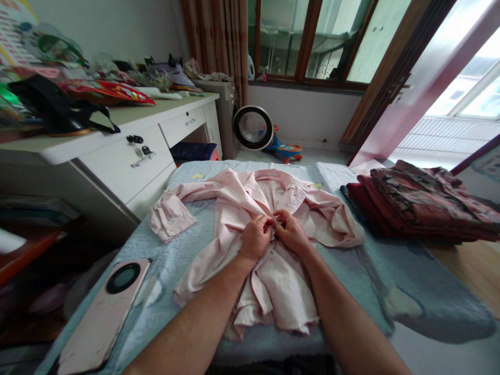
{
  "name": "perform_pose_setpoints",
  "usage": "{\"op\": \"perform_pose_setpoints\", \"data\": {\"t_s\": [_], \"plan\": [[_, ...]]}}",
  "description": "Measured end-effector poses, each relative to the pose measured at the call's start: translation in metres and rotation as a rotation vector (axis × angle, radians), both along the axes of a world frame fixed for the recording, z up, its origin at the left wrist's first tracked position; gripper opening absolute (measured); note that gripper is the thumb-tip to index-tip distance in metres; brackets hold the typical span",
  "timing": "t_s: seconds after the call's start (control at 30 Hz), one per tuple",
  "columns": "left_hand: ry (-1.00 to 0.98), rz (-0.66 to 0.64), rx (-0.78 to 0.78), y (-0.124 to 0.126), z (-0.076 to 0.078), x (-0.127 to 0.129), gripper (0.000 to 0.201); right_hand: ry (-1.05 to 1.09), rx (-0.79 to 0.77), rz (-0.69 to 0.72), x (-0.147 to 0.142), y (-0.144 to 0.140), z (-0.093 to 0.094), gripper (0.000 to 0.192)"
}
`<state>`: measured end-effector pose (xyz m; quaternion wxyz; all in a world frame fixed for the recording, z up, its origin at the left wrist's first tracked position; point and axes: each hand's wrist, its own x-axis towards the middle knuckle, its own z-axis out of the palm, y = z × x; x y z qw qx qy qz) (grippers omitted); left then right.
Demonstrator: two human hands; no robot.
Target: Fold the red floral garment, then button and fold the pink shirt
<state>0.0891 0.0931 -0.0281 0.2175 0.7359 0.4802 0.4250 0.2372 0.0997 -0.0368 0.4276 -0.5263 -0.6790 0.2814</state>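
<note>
Nearest the camera, two bare forearms extend over the near edge of a bed covered with a pale blue quilted sheet. At near left, a phone in a pinkish case lies flat on the sheet, well apart from the hands.

The left hand and the right hand meet at the centre front of a pink shirt, fingertips touching. Both sets of fingers are curled and pinching the cloth at the front opening; whether a button is between them cannot be told, as the spot is too small and covered by the fingers.

The shirt lies front up in the middle of the bed, collar at the far end, hem towards the person. Judged from its lie, work on it is at an early stage: above the hands the front falls open, below them the panels are bunched and rumpled, one sleeve sprawls out to the left with its cuff doubled over, and the other is crumpled at the right. No fold has been made yet.

At the right edge of the bed, a stack of dark red patterned garments sits folded, apart from the shirt.

Farther off, a white desk with drawers stands at left, its top cluttered. A round fan stands on the floor below the window.
</note>
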Motion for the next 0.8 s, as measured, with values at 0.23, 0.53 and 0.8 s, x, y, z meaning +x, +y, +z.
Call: {"op": "perform_pose_setpoints", "data": {"t_s": [0.23, 0.53, 0.8], "plan": [[0.033, 0.120, -0.120, 0.000, 0.000, 0.000, 0.007, 0.108, -0.084, 0.026, 0.001, 0.001, -0.002, 0.025], [0.007, 0.098, -0.130, -0.005, 0.007, 0.001, 0.025, 0.161, -0.086, 0.031, 0.006, 0.005, -0.011, 0.034], [-0.143, -0.019, -0.164, 0.002, -0.005, -0.002, 0.014, 0.149, -0.100, -0.060, 0.004, 0.008, -0.012, 0.018]]}}
